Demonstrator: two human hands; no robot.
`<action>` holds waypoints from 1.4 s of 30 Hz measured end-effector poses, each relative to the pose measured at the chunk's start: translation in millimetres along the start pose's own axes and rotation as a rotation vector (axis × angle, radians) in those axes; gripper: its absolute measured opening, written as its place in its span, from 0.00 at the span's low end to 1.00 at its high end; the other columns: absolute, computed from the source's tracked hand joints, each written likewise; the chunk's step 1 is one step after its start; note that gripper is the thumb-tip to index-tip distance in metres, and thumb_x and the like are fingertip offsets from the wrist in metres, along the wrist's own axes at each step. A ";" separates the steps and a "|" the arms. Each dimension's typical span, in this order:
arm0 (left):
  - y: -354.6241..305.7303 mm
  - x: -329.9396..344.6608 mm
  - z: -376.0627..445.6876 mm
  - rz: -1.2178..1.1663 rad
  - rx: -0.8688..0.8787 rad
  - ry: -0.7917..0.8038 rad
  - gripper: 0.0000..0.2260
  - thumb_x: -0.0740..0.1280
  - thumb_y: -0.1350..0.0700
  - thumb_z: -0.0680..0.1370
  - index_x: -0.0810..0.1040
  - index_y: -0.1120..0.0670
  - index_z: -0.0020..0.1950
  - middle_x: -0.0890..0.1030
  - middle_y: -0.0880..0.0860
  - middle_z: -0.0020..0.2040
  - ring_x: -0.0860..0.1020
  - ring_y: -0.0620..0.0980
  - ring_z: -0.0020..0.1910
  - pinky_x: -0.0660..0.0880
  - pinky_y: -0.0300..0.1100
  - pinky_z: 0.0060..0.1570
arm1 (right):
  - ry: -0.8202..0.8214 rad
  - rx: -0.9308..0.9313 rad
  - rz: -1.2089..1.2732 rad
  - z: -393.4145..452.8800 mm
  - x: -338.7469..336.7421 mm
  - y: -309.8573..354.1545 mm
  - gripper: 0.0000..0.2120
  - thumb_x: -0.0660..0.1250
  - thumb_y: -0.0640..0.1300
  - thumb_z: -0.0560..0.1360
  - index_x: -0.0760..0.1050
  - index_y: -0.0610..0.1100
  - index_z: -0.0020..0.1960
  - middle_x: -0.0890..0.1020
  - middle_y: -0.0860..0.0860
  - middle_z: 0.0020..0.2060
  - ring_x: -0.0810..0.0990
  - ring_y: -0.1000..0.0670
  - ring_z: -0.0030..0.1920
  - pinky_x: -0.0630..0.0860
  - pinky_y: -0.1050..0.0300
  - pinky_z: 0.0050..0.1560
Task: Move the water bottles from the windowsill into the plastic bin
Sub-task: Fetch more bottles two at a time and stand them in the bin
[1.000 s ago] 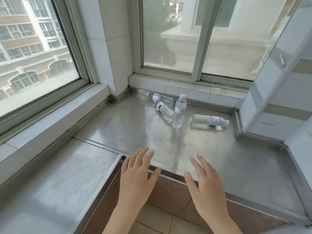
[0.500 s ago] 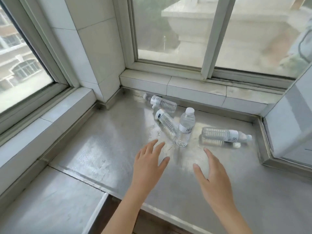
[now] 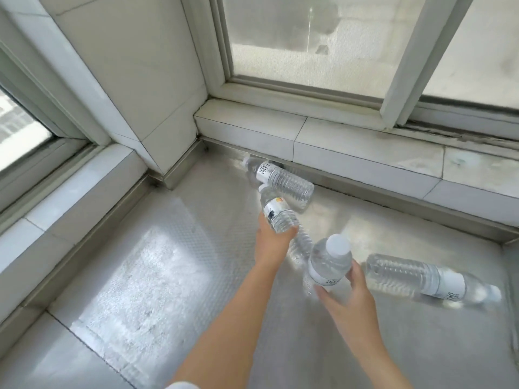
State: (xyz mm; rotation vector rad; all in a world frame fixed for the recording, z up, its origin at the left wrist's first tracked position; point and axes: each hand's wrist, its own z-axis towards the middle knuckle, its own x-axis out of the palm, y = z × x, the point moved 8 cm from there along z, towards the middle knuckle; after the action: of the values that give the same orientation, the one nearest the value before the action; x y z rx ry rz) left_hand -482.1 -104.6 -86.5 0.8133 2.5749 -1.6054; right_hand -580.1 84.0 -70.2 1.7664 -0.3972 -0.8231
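Several clear water bottles with white labels are on the metal windowsill (image 3: pixel 174 248). My left hand (image 3: pixel 271 242) is wrapped around the lying middle bottle (image 3: pixel 276 214), its cap pointing away from me. My right hand (image 3: pixel 344 297) grips the upright bottle (image 3: pixel 330 265) with the white cap, fingers around its label. Another bottle (image 3: pixel 280 179) lies against the back ledge. A fourth bottle (image 3: pixel 429 279) lies on its side to the right, untouched. The plastic bin is not in view.
A white tiled ledge (image 3: pixel 351 153) runs under the window frames at the back and along the left side. A tiled pillar (image 3: pixel 134 80) fills the back left corner. The sill's right edge meets a raised metal lip (image 3: pixel 505 237).
The view has closed in on the bottles. Both hands reached forward from open and empty; the left closed on the lying middle bottle, the right on the upright one.
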 end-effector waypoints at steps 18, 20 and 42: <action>-11.9 -8.6 16.5 -0.256 0.064 0.018 0.45 0.80 0.58 0.58 0.66 0.46 0.71 0.78 0.50 0.60 0.83 0.50 0.53 0.82 0.51 0.51 | 0.050 -0.069 0.280 33.5 -20.4 15.7 0.30 0.82 0.34 0.59 0.79 0.56 0.54 0.85 0.56 0.52 0.82 0.57 0.54 0.75 0.69 0.51; -19.1 -16.2 -3.6 -0.268 0.105 0.039 0.44 0.80 0.57 0.58 0.67 0.45 0.72 0.79 0.51 0.61 0.83 0.51 0.54 0.81 0.56 0.53 | 0.035 -0.068 0.311 29.4 -28.7 22.3 0.30 0.81 0.32 0.59 0.79 0.55 0.54 0.85 0.55 0.52 0.83 0.56 0.54 0.75 0.71 0.48; -87.9 -107.0 -281.5 -0.165 0.717 0.410 0.48 0.82 0.50 0.53 0.67 0.25 0.67 0.81 0.51 0.56 0.82 0.51 0.51 0.81 0.50 0.52 | -0.405 -0.208 0.450 -199.1 -108.9 145.4 0.46 0.82 0.49 0.51 0.70 0.62 0.66 0.82 0.54 0.58 0.82 0.49 0.56 0.80 0.44 0.54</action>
State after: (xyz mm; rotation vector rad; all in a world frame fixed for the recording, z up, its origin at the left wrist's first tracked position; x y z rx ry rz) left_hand -352.2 55.6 149.9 1.0655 2.3112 -2.7378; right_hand -498.7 239.9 134.0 1.2446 -0.9063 -0.8549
